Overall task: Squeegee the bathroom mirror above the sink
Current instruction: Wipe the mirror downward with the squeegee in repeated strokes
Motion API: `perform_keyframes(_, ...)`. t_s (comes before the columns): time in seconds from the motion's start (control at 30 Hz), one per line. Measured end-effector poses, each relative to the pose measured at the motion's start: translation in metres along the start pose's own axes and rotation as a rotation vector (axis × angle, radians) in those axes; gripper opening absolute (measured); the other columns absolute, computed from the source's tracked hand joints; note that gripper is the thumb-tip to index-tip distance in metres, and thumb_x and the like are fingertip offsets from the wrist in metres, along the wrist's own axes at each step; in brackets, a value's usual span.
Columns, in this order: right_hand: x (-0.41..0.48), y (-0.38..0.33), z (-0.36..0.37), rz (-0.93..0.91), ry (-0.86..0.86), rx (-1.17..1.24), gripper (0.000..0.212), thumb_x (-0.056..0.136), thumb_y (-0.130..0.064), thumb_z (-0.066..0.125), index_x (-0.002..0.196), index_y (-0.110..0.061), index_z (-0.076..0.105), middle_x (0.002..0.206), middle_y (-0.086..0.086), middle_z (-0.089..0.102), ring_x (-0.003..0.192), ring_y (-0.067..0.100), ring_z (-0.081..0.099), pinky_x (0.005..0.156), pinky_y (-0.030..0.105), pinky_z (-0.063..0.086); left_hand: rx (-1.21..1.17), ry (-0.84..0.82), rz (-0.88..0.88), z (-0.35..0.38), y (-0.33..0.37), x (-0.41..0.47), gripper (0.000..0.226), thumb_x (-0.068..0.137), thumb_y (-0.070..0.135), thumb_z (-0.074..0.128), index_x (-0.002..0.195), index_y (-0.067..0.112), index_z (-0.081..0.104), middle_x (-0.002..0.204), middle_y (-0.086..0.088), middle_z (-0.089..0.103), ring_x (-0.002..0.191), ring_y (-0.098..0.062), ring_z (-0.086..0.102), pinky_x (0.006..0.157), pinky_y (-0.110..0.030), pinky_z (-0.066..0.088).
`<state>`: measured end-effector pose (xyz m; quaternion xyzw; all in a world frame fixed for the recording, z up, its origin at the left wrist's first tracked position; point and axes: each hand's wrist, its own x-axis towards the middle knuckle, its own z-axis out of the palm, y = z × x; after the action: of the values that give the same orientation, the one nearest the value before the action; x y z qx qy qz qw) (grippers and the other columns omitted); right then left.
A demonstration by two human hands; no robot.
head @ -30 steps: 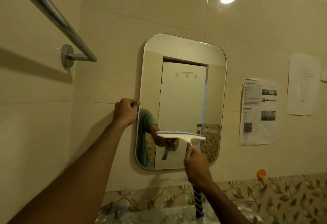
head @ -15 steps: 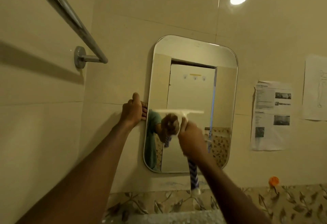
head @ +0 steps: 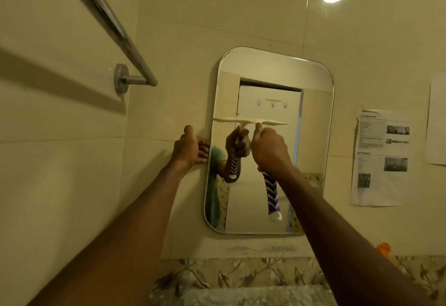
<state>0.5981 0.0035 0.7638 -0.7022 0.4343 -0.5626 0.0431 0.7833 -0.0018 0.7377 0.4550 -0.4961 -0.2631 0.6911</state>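
A rounded rectangular mirror point(head: 311, 93) hangs on the cream tiled wall. My right hand point(head: 269, 148) grips a squeegee point(head: 272, 194) by its purple and white striped handle. The white blade lies flat against the glass about a third of the way down, spanning the left and middle of the mirror. My left hand point(head: 187, 147) clamps the mirror's left edge at mid height, fingers wrapped around the rim. The glass reflects the hand, the squeegee and a green sleeve.
A chrome towel bar point(head: 113, 28) juts out at the upper left, close to my left arm. Printed paper sheets point(head: 381, 156) are stuck to the wall on the right. A floral tile border point(head: 241, 274) runs below, with an orange hook point(head: 383, 247) at the lower right.
My right hand has raised the squeegee up the mirror from near the lower part to the upper middle. The left hand keeps hold of the mirror's left edge.
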Motion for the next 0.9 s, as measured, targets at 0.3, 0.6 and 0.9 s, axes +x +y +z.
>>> perform_keyframes(0.3,-0.134,0.085,0.060,0.062,-0.207,-0.165,0.033,0.100,-0.041,0.032,0.074,-0.031,0.050,0.060,-0.009,0.055,0.048,0.002,0.051,0.040,0.011,0.030,0.063,-0.036,0.008,0.000,0.001,0.001,0.072,0.098,0.050,0.015,0.104,-0.001,0.065,0.089,-0.019,0.067,0.081,-0.029,0.065,0.081,-0.041,0.057)
perform_keyframes(0.6,-0.042,0.036,0.010,-0.005,0.009,-0.035,0.044,0.101,-0.044,0.027,0.066,-0.026,0.047,0.061,-0.001,0.058,0.049,0.012,0.060,0.043,0.025,0.048,0.264,0.080,0.072,0.002,-0.015,-0.004,0.054,0.099,0.046,0.033,0.108,0.003,0.065,0.096,-0.014,0.070,0.085,-0.026,0.069,0.073,-0.035,0.060)
perform_keyframes(0.9,-0.149,0.103,0.062,0.091,-0.089,-0.092,0.040,0.100,-0.046,0.027,0.067,-0.033,0.046,0.054,-0.009,0.052,0.047,0.001,0.053,0.037,0.011,0.036,0.403,0.082,0.212,0.003,-0.026,-0.015,0.031,0.097,0.030,0.051,0.099,0.005,0.069,0.092,-0.017,0.071,0.086,-0.029,0.070,0.082,-0.047,0.058)
